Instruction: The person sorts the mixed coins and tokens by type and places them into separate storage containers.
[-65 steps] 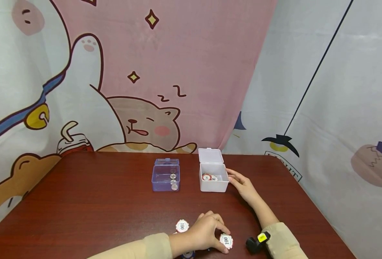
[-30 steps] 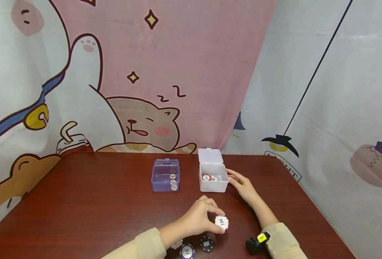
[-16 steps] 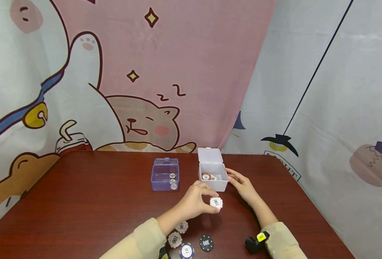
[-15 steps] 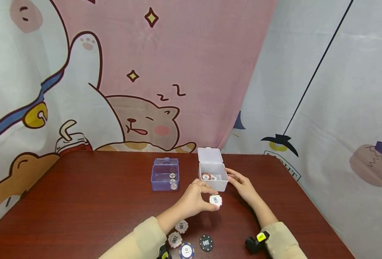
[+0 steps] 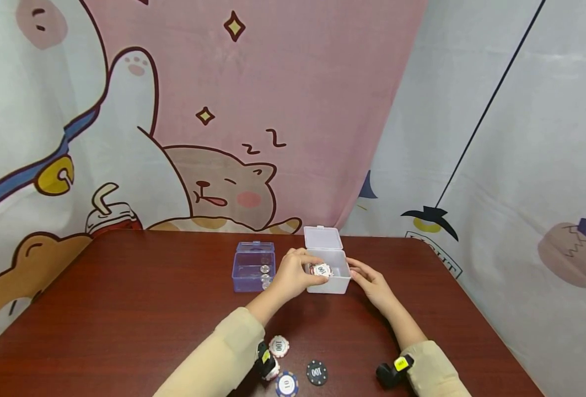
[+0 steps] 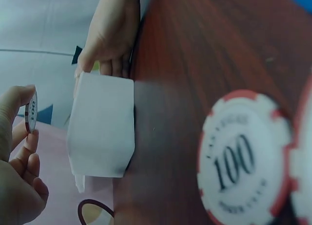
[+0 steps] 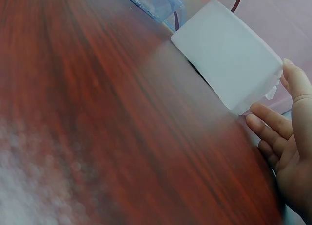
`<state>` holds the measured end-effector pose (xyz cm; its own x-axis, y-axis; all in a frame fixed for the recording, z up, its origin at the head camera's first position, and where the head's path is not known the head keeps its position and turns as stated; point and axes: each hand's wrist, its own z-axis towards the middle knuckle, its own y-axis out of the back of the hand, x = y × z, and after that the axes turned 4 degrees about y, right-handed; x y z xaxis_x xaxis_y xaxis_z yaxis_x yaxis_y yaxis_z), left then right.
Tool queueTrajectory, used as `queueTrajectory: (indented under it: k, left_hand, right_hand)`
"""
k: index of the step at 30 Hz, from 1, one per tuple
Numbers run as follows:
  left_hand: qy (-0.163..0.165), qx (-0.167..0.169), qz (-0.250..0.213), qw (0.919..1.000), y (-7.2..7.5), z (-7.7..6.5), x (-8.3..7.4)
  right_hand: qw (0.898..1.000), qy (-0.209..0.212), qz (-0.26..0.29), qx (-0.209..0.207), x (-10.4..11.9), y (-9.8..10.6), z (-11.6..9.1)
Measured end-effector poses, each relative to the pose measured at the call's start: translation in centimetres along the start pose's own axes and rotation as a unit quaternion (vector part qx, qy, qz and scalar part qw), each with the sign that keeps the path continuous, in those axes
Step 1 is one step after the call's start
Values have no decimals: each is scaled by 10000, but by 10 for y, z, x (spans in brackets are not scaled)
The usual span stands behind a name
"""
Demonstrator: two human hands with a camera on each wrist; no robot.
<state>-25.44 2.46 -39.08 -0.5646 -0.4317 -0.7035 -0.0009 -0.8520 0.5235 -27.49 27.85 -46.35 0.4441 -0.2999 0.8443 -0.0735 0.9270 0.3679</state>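
Observation:
My left hand [image 5: 291, 274] pinches a white poker chip [image 5: 322, 270] with red edge marks and "100" on it, between thumb and fingertips. It holds the chip over the front of an open white plastic box [image 5: 339, 285]. In the left wrist view the same chip [image 6: 32, 112] stands on edge above the box's height, its rim between the fingers. My right hand [image 5: 376, 288] touches the box's right side, thumb near the top rim and fingers loosely extended in the right wrist view. The left hand and chip cover most of the chips inside the box.
A blue translucent box [image 5: 243, 281] with its lid up stands left of the white one, several small silvery round pieces inside. Near the front lie a white "100" chip [image 5: 279, 346], another partly under the left wrist, a blue chip [image 5: 286, 384] and a black chip [image 5: 317, 373].
My left hand has picked the white chip off the table and carried it forward and slightly left, up to the white box. The right hand has stayed at the box's side.

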Motion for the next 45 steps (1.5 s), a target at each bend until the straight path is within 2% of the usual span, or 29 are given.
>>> queueTrajectory:
  k: [8,13,22,29,45]
  left_hand:
    - [343,-254,-120,9990,-7,12,8]
    - [531,-408,-96,9977,-11,15,14]
    - [841,-441,357,9948,-19,19,23]
    - [1127,-320,648,9910,-24,23,25]
    - [1235,-119,1032,9869,-27,23,26]
  right_hand:
    - [9991,-395,152,5,3,0,0]
    - [9993,-303,223,77,2,1,1]
    - [9996,-155,211,89,2,2,0]
    - [9996,-107,221,110,3,3,0]
    - [9996,-154,213,108,3,2,0]
